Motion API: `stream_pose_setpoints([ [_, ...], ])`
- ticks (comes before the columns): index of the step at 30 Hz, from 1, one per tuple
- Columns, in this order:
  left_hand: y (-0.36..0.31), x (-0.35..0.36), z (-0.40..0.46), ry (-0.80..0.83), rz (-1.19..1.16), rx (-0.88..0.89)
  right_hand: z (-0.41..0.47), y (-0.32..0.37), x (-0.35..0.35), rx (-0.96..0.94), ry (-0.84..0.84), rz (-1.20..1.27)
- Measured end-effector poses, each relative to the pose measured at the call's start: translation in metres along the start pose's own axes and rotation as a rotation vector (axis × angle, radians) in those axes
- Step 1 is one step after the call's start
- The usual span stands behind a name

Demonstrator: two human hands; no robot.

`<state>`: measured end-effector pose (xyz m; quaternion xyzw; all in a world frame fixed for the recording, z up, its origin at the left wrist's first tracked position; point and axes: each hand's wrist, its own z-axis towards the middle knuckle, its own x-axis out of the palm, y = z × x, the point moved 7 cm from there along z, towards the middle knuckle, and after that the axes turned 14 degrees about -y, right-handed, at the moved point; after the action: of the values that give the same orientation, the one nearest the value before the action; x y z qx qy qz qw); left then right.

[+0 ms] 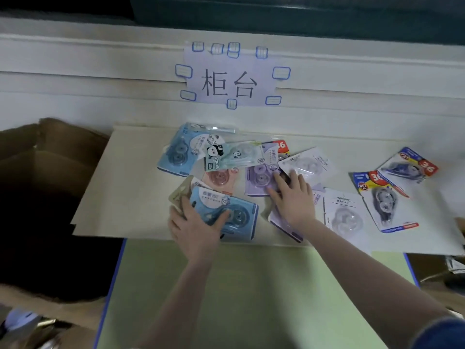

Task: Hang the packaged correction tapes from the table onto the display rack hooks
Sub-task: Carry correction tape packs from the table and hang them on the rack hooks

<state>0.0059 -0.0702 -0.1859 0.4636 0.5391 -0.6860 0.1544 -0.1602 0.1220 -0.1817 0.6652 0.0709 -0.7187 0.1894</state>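
Several packaged correction tapes lie in a loose pile on a cream board [120, 197] across the far end of the green table [226, 285]. My left hand [196, 230] rests on a blue pack [239, 212] at the pile's near edge, thumb spread over its face and fingers at its left edge. My right hand [294, 197] lies flat with spread fingers, touching a purple pack [259, 177] and a white pack [305, 163]. A panda pack [226, 156] and another blue pack [178, 152] lie further back. No display rack or hooks are in view.
To the right lie a white pack [344, 215] and two blue-and-red packs [382, 200] [409, 166]. An open cardboard box [50, 157] stands on the left. A paper sign [229, 83] is taped to the white wall behind.
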Motion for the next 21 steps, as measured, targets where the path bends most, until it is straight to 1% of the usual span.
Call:
stream_pose_setpoints([
  [2,0.006,-0.003,-0.004,-0.015,-0.019,-0.038,-0.004,0.000,-0.006,-0.021,0.009,0.096],
  [5,0.011,-0.005,-0.009,-0.025,-0.055,-0.078,0.000,-0.010,-0.028,-0.040,-0.028,0.287],
  [8,0.010,-0.005,-0.010,-0.024,-0.071,-0.110,0.020,-0.028,-0.045,-0.101,-0.092,0.254],
  [9,0.009,-0.003,-0.009,-0.017,-0.096,-0.135,0.031,-0.036,-0.049,-0.085,-0.109,0.237],
  [11,0.008,0.000,-0.005,-0.008,-0.208,-0.190,0.052,-0.052,-0.049,0.013,-0.111,0.186],
  [12,0.007,0.002,-0.004,-0.012,-0.289,-0.211,0.061,-0.061,-0.045,0.089,-0.086,0.134],
  [14,0.004,0.002,-0.005,-0.032,-0.434,-0.226,0.068,-0.075,-0.034,0.278,-0.011,0.052],
  [15,0.001,0.002,-0.006,-0.036,-0.496,-0.235,0.068,-0.080,-0.029,0.388,0.021,0.054],
  [17,-0.003,0.003,-0.009,-0.034,-0.612,-0.274,0.065,-0.084,-0.017,0.594,0.052,0.116],
  [18,-0.005,0.004,-0.010,-0.033,-0.646,-0.299,0.064,-0.084,-0.013,0.667,0.046,0.156],
  [21,-0.009,0.005,-0.012,-0.036,-0.699,-0.357,0.067,-0.081,-0.012,0.790,-0.033,0.327],
])
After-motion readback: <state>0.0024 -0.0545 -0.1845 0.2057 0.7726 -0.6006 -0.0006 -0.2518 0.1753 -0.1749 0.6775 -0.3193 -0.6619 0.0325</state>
